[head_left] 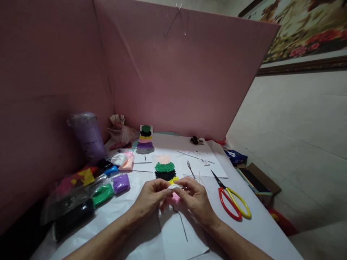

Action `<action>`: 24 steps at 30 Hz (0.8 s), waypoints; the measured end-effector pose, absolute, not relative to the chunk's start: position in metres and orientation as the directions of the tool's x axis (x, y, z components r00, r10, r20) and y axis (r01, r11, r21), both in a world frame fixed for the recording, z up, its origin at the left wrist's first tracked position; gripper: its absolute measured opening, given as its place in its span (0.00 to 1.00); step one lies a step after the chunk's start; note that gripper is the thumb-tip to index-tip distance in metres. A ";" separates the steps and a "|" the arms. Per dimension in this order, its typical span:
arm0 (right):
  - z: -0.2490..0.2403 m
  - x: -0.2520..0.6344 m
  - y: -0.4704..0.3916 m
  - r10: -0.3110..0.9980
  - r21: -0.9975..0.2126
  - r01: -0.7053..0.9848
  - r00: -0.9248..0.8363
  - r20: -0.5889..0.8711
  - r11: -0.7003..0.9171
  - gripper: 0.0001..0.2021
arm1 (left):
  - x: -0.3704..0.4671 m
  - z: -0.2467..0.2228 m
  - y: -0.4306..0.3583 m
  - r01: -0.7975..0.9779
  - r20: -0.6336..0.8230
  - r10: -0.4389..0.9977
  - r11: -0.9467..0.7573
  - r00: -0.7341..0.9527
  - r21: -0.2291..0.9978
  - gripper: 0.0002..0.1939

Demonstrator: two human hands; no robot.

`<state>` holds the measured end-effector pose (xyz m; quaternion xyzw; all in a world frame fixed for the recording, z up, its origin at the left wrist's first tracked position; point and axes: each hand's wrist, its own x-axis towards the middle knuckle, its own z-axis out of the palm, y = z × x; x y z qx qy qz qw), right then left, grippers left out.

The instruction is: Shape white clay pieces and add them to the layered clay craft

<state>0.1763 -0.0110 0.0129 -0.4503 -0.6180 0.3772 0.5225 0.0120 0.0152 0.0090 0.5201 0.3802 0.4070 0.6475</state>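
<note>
Both hands meet over a white sheet (180, 234) that bears a dark curved line and bands of pink, green, black and yellow material. My left hand (151, 196) pinches the left side of a small white piece (175, 186) between thumb and fingers. My right hand (195, 196) grips its right side the same way. A pink patch (176, 197) shows just beneath the fingers, partly covered by them. Behind lies a finished-looking strip (145, 141) with green, black, yellow, pink, purple and grey bands.
Red-and-yellow-handled scissors (234, 202) lie to the right, near a fork (191, 169) and thin sticks. At left are a purple packet (121, 183), a green packet (103, 195), other coloured packets and a purple container (88, 137). Pink panels (176, 79) stand behind.
</note>
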 end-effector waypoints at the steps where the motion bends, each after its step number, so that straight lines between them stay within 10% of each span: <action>1: 0.014 0.176 -0.011 0.953 -0.939 0.163 -0.044 0.299 0.302 0.06 | 0.012 0.009 0.015 -0.129 -0.070 0.919 0.129 0.387 0.983 0.18; 24: 0.005 0.191 0.006 0.921 -0.984 -0.157 0.388 0.015 0.082 0.13 | 0.007 0.013 0.021 -0.360 -0.178 0.983 0.178 0.034 0.916 0.13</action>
